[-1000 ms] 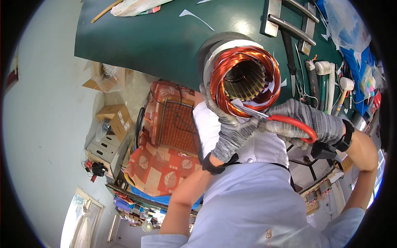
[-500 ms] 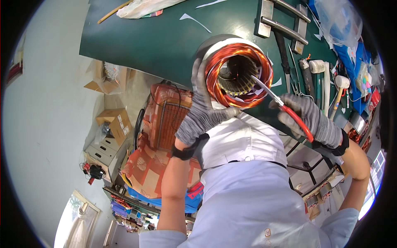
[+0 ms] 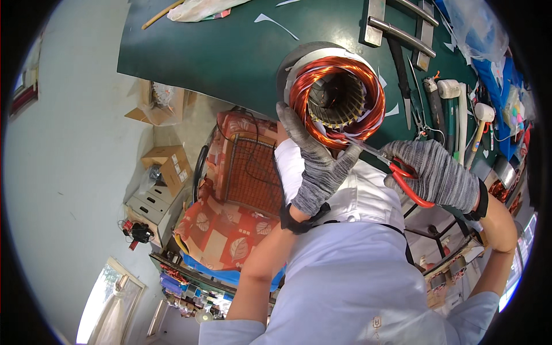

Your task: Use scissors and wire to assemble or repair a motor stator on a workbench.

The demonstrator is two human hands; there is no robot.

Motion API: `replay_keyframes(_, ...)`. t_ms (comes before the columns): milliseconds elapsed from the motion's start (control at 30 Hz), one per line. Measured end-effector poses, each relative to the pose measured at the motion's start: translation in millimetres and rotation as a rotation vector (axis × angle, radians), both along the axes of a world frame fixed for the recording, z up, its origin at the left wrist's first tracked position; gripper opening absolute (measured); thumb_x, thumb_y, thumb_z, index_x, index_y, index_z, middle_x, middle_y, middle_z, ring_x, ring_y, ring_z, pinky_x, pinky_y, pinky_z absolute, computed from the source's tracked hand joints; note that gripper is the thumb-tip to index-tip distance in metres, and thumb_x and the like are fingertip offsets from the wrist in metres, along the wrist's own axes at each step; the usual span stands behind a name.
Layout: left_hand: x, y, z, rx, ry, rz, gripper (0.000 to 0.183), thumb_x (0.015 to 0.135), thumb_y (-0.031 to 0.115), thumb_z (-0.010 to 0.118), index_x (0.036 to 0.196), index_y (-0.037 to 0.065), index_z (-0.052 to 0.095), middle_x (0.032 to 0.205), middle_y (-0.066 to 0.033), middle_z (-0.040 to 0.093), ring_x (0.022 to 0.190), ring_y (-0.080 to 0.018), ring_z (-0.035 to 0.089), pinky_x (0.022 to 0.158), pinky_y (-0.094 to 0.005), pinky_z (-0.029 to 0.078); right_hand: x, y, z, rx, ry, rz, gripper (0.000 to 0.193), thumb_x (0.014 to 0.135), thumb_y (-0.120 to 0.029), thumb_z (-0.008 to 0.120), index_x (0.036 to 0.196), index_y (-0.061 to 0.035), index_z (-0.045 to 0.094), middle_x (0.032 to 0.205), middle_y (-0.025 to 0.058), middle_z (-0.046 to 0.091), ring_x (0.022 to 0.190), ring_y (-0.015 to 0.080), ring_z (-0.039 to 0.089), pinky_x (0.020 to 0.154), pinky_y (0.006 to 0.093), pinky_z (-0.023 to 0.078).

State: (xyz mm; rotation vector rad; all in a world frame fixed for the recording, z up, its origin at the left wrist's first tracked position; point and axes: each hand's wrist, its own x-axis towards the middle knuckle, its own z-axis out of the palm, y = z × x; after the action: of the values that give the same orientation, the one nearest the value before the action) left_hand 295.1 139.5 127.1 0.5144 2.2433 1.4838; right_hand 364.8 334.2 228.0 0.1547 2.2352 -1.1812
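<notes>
A motor stator (image 3: 298,67) stands on the green tabletop, its open bore toward me, ringed by copper windings (image 3: 374,115) with pale slot liners inside. My left hand (image 3: 322,167), in a grey knit glove, lies along the near left side of the windings. Its fingers are stretched out and the thumb points toward the scissor blades. In my right hand (image 3: 437,169), gloved the same way, are red-handled scissors (image 3: 397,168). The blades reach the near lower rim of the windings beside my left thumb. Whether they are parted is hard to see.
Mallets (image 3: 484,112), a long knife (image 3: 399,69) and other hand tools lie to the right on the green table (image 3: 201,57). A metal frame with bars (image 3: 402,33) sits at the far right. Paper scraps (image 3: 276,26) are scattered about. An orange patterned chair (image 3: 241,230) stands left of me.
The scissors have moved from the bore's right side down to the near rim of the windings. My left hand has slid right and down along the stator.
</notes>
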Motion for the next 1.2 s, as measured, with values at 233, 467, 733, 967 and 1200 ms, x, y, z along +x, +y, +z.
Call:
replay_keyframes(233,-2,-6,-2,-0.076,0.098,-0.101,0.127,0.063,0.034,0.078,0.135,0.001,-0.021,0.141,-0.0224,-0.007,0.133,-0.0317,0.002,0.108,-0.0417,0.010,-7,4,-4,-0.036,-0.060,0.075,0.031,0.079,-0.018,0.058,0.103,0.0013,0.055,0.079,0.0207,0.060,0.074,0.0349,0.060,0.066,0.0387,0.049)
replay_keyframes(467,5,-4,-3,-0.054,0.045,-0.065,0.125,0.065,0.035,0.077,0.134,0.001,-0.022,0.140,-0.0234,-0.009,0.133,-0.0324,0.000,0.108,-0.0425,0.008,-11,4,-17,-0.224,0.032,0.186,0.031,0.078,-0.013,0.059,0.105,0.0001,0.055,0.084,0.0192,0.061,0.076,0.0343,0.060,0.068,0.0374,0.049)
replay_keyframes(733,5,-8,-8,-0.122,0.105,-0.073,0.125,0.065,0.041,0.075,0.135,0.001,-0.020,0.141,-0.0217,-0.007,0.133,-0.0318,0.001,0.108,-0.0420,0.008,-17,-4,-9,-0.249,0.001,-0.016,0.035,0.074,-0.012,0.064,0.107,-0.0011,0.055,0.081,0.0180,0.060,0.073,0.0339,0.060,0.065,0.0344,0.048)
replay_keyframes(967,5,-8,-8,-0.077,0.045,-0.085,0.127,0.065,0.049,0.073,0.135,0.000,-0.021,0.141,-0.0207,-0.008,0.134,-0.0311,0.001,0.108,-0.0416,0.008,-9,6,-9,-0.019,0.033,0.089,0.036,0.075,-0.015,0.059,0.108,-0.0003,0.055,0.087,0.0190,0.061,0.078,0.0330,0.061,0.071,0.0357,0.051)
replay_keyframes(1200,6,-9,-8,-0.079,0.083,-0.078,0.125,0.065,0.041,0.075,0.135,0.000,-0.019,0.141,-0.0212,-0.006,0.133,-0.0324,0.002,0.107,-0.0423,0.008,-19,12,-13,-0.021,-0.032,0.239,0.034,0.077,-0.015,0.057,0.108,-0.0015,0.056,0.087,0.0172,0.060,0.077,0.0321,0.061,0.070,0.0369,0.050)
